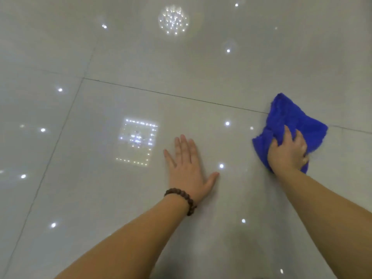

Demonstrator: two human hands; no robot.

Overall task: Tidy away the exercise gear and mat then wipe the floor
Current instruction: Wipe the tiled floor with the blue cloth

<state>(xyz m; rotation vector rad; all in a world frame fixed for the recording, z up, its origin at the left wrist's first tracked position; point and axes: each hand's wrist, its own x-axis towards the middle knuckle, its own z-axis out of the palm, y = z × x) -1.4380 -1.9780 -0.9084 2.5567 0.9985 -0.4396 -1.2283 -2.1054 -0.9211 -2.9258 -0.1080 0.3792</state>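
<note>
Presently, the right hand (286, 151) presses down on a crumpled bright blue microfibre cloth (289, 125), fingers curled into its folds and gripping it. That cloth lies on the glossy pale grey tiled floor (141, 67), its far corner crossing a dark grout line (181, 97). Well apart, the left hand (188, 168) rests flat on the tile, fingers straight, thumb splayed. A dark brown beaded bracelet (181, 200) circles its wrist. Ceiling light reflections (173, 19) dot the tiles.
</note>
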